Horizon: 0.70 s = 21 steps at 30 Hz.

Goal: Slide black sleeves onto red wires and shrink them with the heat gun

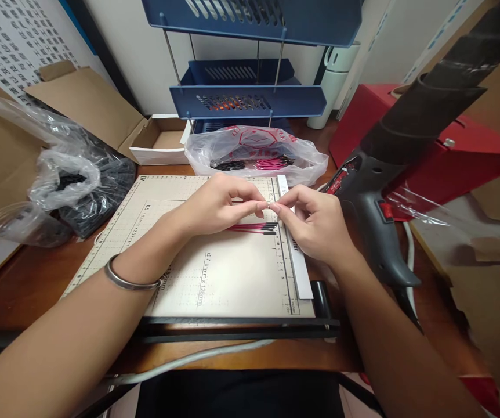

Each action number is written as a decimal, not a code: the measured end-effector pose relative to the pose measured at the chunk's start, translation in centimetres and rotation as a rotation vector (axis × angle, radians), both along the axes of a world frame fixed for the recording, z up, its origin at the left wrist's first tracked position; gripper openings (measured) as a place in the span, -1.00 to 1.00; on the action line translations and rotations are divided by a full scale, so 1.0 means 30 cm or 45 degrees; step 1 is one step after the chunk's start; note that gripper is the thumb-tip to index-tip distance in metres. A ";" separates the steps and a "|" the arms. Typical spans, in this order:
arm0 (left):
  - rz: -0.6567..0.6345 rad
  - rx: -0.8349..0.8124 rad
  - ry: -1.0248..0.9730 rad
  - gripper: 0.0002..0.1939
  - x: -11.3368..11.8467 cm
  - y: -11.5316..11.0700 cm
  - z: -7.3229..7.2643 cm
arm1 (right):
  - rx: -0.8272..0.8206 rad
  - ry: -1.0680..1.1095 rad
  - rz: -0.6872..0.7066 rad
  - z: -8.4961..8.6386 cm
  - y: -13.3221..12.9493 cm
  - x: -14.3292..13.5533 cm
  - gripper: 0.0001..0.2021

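Over a cream paper cutter board (241, 278), my left hand (224, 203) and my right hand (313, 220) meet at their fingertips. Both hands pinch a tiny piece between thumb and finger; it is too small to make out. Below the fingers, several thin pink wires with black ends (254, 227) lie on the board. A white strip (296, 255) runs along the board's right side, beneath my right hand.
A plastic bag (202, 154) holding black and pink wires sits behind the board, before a blue rack (245, 100). A heat gun (367, 197) and red box (363, 110) stand right. Left are an open carton (89, 98) and a bag of black pieces (102, 186).
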State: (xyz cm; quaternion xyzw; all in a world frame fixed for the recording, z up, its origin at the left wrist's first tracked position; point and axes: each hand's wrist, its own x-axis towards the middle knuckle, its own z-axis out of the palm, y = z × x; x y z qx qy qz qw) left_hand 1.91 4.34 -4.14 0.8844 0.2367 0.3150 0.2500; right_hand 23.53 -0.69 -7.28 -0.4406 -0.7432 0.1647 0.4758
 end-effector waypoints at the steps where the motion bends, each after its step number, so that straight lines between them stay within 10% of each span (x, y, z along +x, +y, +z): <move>1: 0.004 0.000 0.000 -0.79 0.001 0.000 0.000 | -0.009 0.005 -0.003 0.000 -0.001 -0.001 -0.83; 21: 0.035 -0.091 -0.084 -0.86 0.006 -0.005 0.004 | -0.214 0.105 -0.012 0.002 -0.014 -0.005 -0.80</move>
